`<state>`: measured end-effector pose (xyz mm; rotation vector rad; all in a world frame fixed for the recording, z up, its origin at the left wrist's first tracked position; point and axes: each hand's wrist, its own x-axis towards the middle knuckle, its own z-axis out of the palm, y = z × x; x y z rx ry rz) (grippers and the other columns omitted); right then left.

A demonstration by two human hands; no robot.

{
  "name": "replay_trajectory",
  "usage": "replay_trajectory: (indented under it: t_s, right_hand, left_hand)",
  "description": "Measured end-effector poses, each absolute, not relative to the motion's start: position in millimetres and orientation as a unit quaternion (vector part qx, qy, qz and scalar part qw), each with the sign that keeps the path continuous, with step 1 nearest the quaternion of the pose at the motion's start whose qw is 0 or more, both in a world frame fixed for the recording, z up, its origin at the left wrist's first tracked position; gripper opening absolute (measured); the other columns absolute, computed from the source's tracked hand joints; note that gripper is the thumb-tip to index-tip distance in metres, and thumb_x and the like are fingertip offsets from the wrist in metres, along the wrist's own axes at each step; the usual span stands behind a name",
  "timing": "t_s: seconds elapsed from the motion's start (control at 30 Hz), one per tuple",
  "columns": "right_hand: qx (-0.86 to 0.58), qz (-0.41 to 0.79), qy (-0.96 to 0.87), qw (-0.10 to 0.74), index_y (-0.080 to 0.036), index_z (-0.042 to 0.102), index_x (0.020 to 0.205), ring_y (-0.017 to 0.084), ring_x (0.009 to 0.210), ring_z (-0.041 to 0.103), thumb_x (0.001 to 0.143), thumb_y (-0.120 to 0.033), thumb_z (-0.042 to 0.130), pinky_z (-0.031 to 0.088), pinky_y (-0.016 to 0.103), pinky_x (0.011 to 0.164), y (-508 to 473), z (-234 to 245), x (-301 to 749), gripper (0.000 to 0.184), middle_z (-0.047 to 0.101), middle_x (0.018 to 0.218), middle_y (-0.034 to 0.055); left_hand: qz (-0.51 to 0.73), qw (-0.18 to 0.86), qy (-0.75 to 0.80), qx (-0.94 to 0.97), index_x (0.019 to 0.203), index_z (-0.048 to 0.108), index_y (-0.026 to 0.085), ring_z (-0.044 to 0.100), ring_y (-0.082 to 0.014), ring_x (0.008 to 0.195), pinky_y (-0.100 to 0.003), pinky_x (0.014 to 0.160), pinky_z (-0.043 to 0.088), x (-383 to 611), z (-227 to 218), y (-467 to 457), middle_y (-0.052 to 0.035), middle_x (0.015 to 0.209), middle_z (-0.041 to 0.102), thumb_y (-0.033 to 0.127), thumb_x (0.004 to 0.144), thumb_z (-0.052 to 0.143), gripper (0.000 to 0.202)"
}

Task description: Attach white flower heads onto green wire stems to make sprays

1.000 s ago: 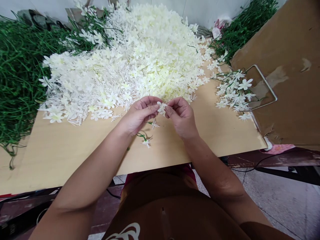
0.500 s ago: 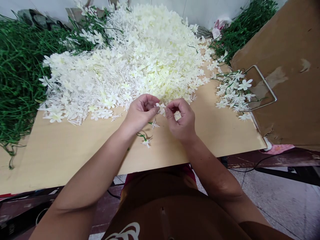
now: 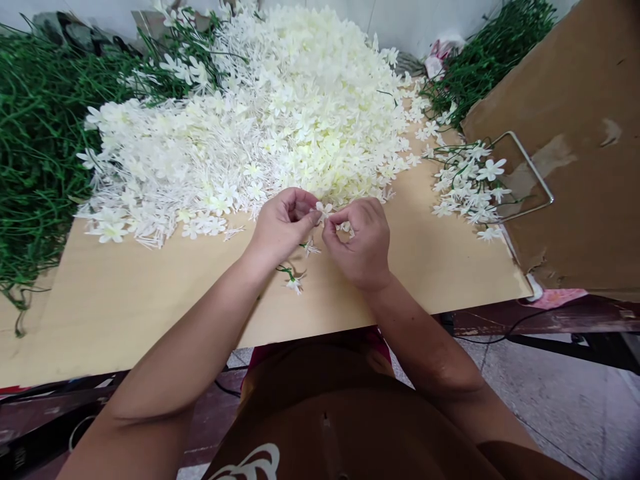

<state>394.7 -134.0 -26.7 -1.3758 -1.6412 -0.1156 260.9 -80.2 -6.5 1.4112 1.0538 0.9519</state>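
My left hand (image 3: 284, 221) pinches a small white artificial flower (image 3: 324, 211) between thumb and index finger, at the near edge of the big pile of flowers. Close by on the right, my right hand (image 3: 361, 243) has its thumb and index fingertips pressed together just beside that flower's petals. Whatever sits in this pinch is too small to make out. White petals show through the loop of its fingers. Below the hands, a green-stemmed white flower (image 3: 294, 283) lies on the board, and another stemmed flower (image 3: 311, 247) rests partly under my left hand.
A large heap of loose white flowers (image 3: 320, 100) covers the back of the tan board (image 3: 150, 300). Green stems (image 3: 40, 147) pile up at left, more stems (image 3: 493, 57) at back right. Stemmed flowers (image 3: 473, 180) lie at right by a metal wire handle (image 3: 533, 167) and cardboard (image 3: 565, 133).
My right hand's fingertips have shifted slightly left and down, off the petal they were touching. The flower in my left hand now shows its open face more fully.
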Motion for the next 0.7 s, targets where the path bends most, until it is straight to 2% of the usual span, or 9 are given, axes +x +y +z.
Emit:
replay_trajectory:
  t_s: [0.2, 0.53, 0.6, 0.7]
  right_hand:
    - [-0.579, -0.021, -0.67, 0.465, -0.024, 0.045, 0.068, 0.022, 0.08, 0.049, 0.078, -0.013, 0.054, 0.042, 0.04, 0.076, -132.2, -27.4, 395.1, 0.018, 0.052, 0.071, 0.0027]
    - [-0.578, -0.038, -0.659, 0.479, -0.023, 0.049, 0.07, 0.021, 0.082, 0.054, 0.078, -0.013, 0.055, 0.046, 0.039, 0.078, -132.8, -27.7, 396.1, 0.015, 0.057, 0.073, 0.0026]
    - [-0.578, -0.005, -0.647, 0.497, -0.022, 0.053, 0.071, 0.021, 0.083, 0.056, 0.079, -0.014, 0.057, 0.047, 0.038, 0.08, -133.4, -26.6, 397.4, 0.013, 0.06, 0.074, 0.0026]
    - [-0.579, 0.111, -0.614, 0.525, -0.021, 0.06, 0.076, 0.019, 0.086, 0.059, 0.082, -0.02, 0.061, 0.049, 0.039, 0.084, -133.8, -27.2, 400.7, 0.006, 0.065, 0.08, 0.0027]
  left_hand:
    - [0.398, 0.505, 0.44, 0.627, 0.078, 0.063, 0.018, 0.054, -0.0111, 0.061, -0.023, 0.058, 0.042, 261.8, -6.8, -82.3, 0.0025, 0.064, 0.059, 0.017, 0.068, 0.067, 0.011]
    - [0.378, 0.404, 0.407, 0.727, 0.085, 0.067, 0.017, 0.062, -0.0137, 0.074, -0.026, 0.069, 0.049, 257.5, -11.6, -83.1, -0.002, 0.08, 0.069, 0.021, 0.074, 0.064, 0.012]
    - [0.381, 0.422, 0.395, 0.722, 0.086, 0.067, 0.016, 0.063, -0.0142, 0.074, -0.025, 0.068, 0.05, 257.0, -11.0, -82.5, -0.0027, 0.08, 0.07, 0.024, 0.076, 0.064, 0.013]
    - [0.386, 0.487, 0.374, 0.688, 0.087, 0.067, 0.015, 0.065, -0.0139, 0.072, -0.026, 0.069, 0.052, 256.4, -7.5, -81.2, -0.0033, 0.075, 0.069, 0.029, 0.082, 0.06, 0.016]
